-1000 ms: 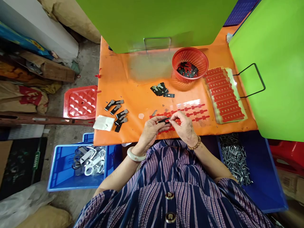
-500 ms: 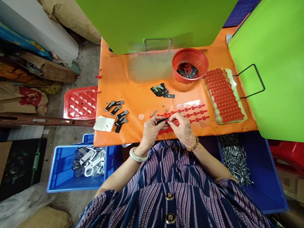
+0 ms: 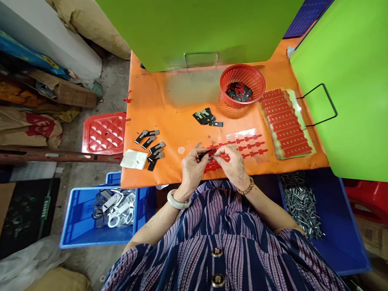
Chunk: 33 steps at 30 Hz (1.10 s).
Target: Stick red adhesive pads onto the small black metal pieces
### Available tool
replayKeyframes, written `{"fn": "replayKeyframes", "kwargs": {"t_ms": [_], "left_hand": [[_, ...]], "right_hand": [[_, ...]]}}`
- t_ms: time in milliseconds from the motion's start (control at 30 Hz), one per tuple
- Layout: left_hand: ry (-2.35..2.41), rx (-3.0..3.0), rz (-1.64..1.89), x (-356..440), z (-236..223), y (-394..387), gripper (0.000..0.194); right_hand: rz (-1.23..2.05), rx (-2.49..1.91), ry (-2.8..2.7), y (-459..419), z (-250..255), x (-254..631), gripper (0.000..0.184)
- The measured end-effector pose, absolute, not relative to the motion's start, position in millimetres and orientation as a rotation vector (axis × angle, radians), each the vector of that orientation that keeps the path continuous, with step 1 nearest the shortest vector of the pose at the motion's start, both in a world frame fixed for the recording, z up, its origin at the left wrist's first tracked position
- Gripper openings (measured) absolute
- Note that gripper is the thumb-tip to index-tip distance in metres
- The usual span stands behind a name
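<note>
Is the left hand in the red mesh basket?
No, the left hand grips a black strip near the front of the orange table, while the red mesh basket stands farther back.

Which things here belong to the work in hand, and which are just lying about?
Likely in use:
flat black piece in the left hand
flat red cut-out strips beside the right hand
round red plastic basket of black and red pieces

Likely just lying about:
brown cardboard box
red plastic stool

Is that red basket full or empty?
Neither: the red basket is partly filled. Black and red pieces lie in the bottom, with bare mesh wall showing above them.
</note>
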<state>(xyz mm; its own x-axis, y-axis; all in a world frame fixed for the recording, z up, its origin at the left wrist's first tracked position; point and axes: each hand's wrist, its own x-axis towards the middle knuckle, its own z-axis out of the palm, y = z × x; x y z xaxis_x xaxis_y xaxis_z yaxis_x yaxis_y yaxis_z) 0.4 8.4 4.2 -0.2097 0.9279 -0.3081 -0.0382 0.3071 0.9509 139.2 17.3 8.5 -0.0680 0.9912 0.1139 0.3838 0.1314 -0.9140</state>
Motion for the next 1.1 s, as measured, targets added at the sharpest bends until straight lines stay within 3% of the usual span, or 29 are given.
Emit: {"fn": "replayKeyframes", "kwargs": {"t_ms": [333,1100], "left_hand": [[1.277,0.608,1.052,-6.9,-0.5,14.3,0.028],[1.26,0.52,1.006,-7.6,-2.7,17.0,0.03]], "right_hand": [[1.065,-1.343,-1.6,23.5,1.6,143.4,0.005],[0.745,-1.414,-1.768,30.3,-11.6,140.1,0.011]]}}
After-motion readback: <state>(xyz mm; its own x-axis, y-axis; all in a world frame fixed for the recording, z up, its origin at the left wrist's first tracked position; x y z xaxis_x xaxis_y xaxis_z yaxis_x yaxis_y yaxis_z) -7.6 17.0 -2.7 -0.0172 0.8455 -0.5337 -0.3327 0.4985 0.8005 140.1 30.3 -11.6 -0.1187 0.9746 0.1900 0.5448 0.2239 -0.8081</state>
